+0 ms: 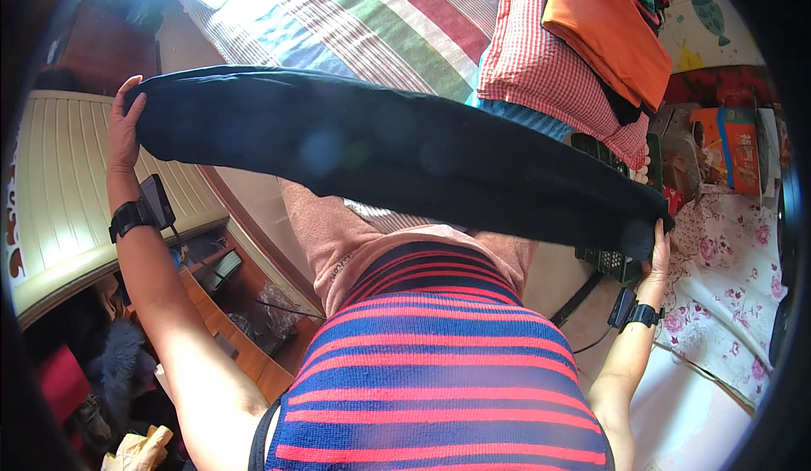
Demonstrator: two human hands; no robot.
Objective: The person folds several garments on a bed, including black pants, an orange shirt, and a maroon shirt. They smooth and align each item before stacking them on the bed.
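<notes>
A long dark cloth garment [393, 154] is stretched out lengthwise between my two hands, above my lap and the near edge of the bed. My left hand [127, 122] grips its left end, thumb and fingers closed on the fabric. Its right, narrower end is held by my right hand [660, 249], whose fingers are partly hidden by the cloth. Which part of the garment each hand holds, I cannot tell. Both wrists wear black straps with small devices and cables.
Beyond the garment lies a bed with a striped sheet [405, 40]. A checked pillow [526, 72] bears folded clothes, an orange one [608, 34] among them. A cream panelled surface [63, 154] stands at left above cluttered shelves. Flowered cloth [722, 281] and boxes are at right.
</notes>
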